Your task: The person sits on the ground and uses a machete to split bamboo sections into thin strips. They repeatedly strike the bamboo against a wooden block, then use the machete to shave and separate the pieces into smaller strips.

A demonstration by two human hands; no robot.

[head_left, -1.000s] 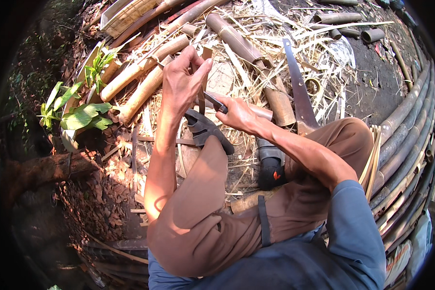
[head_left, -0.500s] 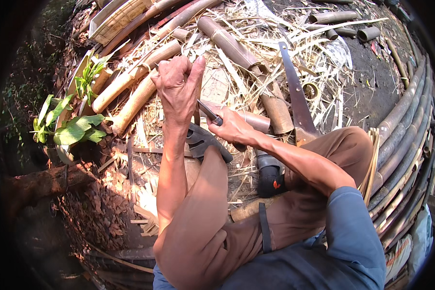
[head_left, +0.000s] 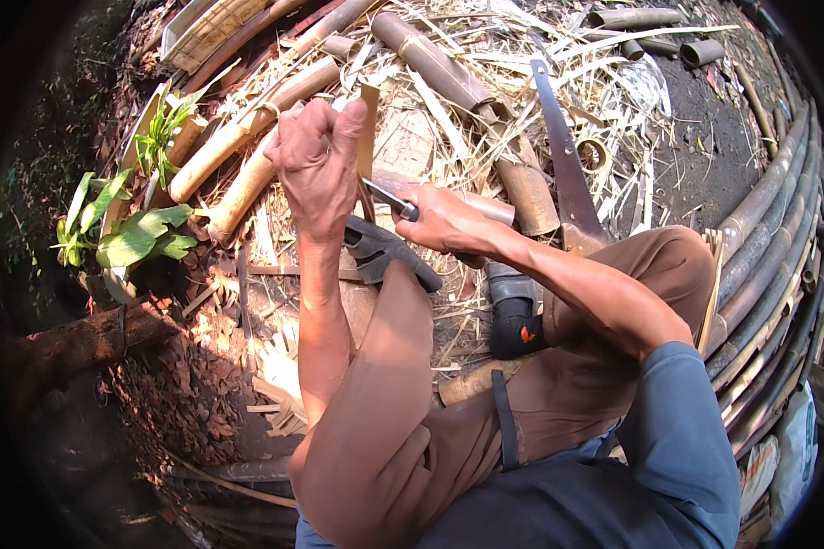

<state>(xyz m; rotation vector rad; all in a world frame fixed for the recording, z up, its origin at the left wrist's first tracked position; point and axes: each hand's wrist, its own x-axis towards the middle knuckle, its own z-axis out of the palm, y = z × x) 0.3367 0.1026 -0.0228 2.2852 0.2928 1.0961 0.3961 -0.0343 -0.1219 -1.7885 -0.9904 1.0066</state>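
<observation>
At the far left of my feed a thick log (head_left: 101,335) lies over dry leaves, and a green leafy plant (head_left: 142,238) stands just above it. Next I see pale bamboo tubes (head_left: 247,133) on the ground, slanting up to the right, with a yellowish crate (head_left: 214,35) beyond them.

Right of those, the left hand (head_left: 316,169) is raised with its grip curled closed on a bamboo strip (head_left: 368,128). The strip stands nearly upright along the thumb side, its upper end clear of the hand, its lower part running down toward the dark left sandal (head_left: 389,260). I can't make out the fingertips.

Near the middle, the right hand (head_left: 444,220) has its grip wrapped round a dark-handled knife (head_left: 384,195). The blade points up and left, its end at the strip below the left fist; I cannot tell whether the edge is biting into it.

Farther right, brown bamboo tubes (head_left: 526,188) lie among pale shavings (head_left: 604,87). A saw (head_left: 563,151) comes next, its blade reaching away from the right knee. At the far right I have a curving stack of long bamboo poles (head_left: 764,265), with pale sacks (head_left: 794,462) near its lower end.
</observation>
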